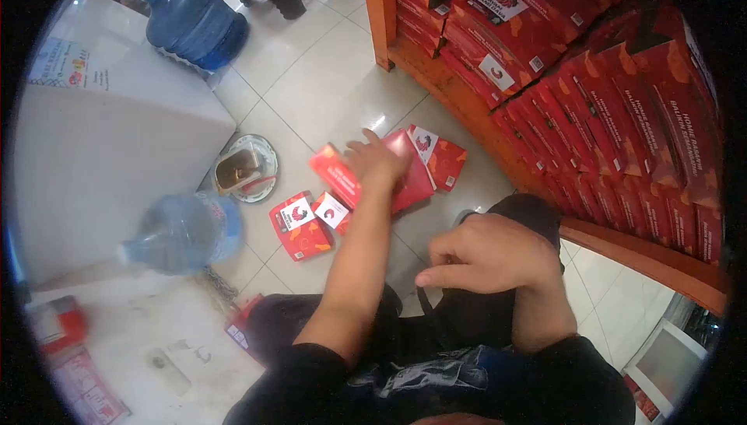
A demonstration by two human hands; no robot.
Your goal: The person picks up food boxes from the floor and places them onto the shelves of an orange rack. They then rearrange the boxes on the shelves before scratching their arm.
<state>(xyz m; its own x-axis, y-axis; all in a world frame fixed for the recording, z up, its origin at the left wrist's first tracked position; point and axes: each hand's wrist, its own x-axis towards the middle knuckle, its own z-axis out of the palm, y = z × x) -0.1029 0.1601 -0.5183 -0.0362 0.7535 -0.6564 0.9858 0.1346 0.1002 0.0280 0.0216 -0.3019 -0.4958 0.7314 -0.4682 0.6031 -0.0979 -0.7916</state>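
Observation:
Several flat red boxes with white labels lie on the tiled floor. My left hand reaches out and grips one red box by its edge, over another red box beneath it. A further red box lies just beyond, and two more red boxes lie nearer to me on the left. My right hand rests on my dark-trousered knee, fingers curled, holding nothing.
An orange wooden shelf at the right is packed with rows of red boxes. A blue water jug stands at the back, another water jug lies on its side at left. A plate with an object sits by a white cabinet.

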